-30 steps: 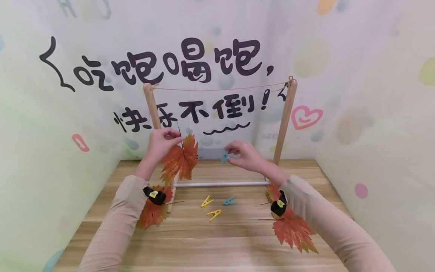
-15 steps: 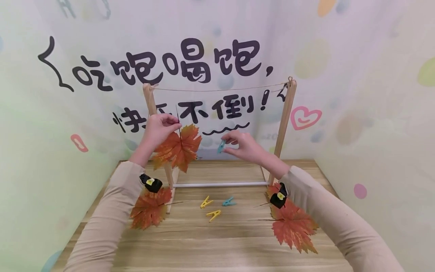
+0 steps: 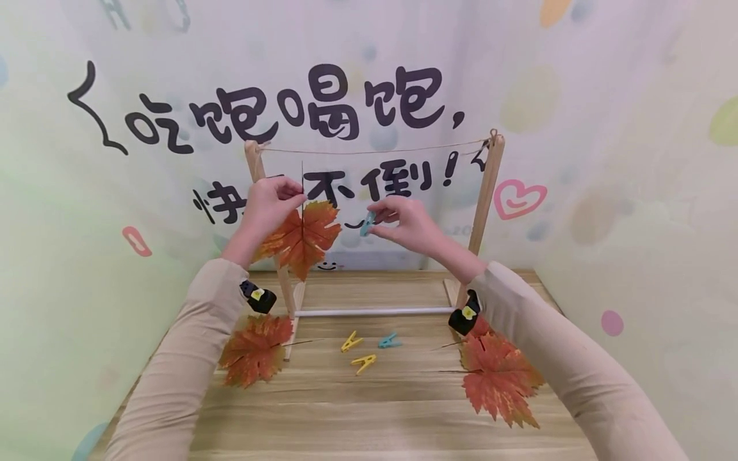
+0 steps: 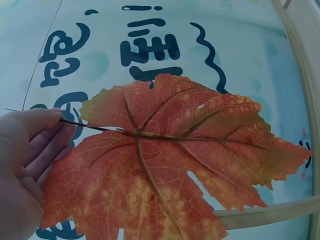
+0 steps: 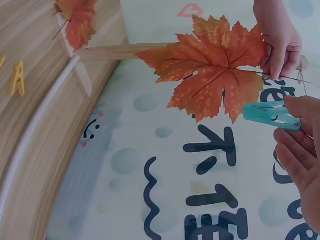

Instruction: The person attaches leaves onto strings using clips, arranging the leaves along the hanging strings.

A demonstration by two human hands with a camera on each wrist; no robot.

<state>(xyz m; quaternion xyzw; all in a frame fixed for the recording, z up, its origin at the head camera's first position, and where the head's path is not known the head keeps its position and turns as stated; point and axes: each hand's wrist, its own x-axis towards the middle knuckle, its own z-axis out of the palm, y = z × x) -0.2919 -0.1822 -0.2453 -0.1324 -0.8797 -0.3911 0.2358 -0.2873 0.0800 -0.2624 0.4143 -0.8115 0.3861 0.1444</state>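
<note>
My left hand (image 3: 272,208) pinches the dark stem of an orange-red maple leaf (image 3: 305,237) between thumb and fingertips. The leaf hangs below the hand, and its stem points up towards the string (image 3: 375,152), close under it in the head view. In the left wrist view the leaf (image 4: 165,145) spreads wide, its veins plain. To the right, my right hand (image 3: 406,224) pinches a blue clothespin (image 3: 367,224). The right wrist view has that clothespin (image 5: 272,116) between thumb and fingers, apart from the leaf (image 5: 215,70).
The string runs between two wooden posts (image 3: 487,198), joined low down by a white rod (image 3: 375,312). On the table (image 3: 346,422) lie yellow clothespins (image 3: 364,363), a blue one (image 3: 389,340), and more leaves at left (image 3: 257,351) and right (image 3: 501,378).
Both hands have risen towards the string, the left with the leaf and the right with the blue clothespin. The right hand has also shifted left, nearer the leaf.
</note>
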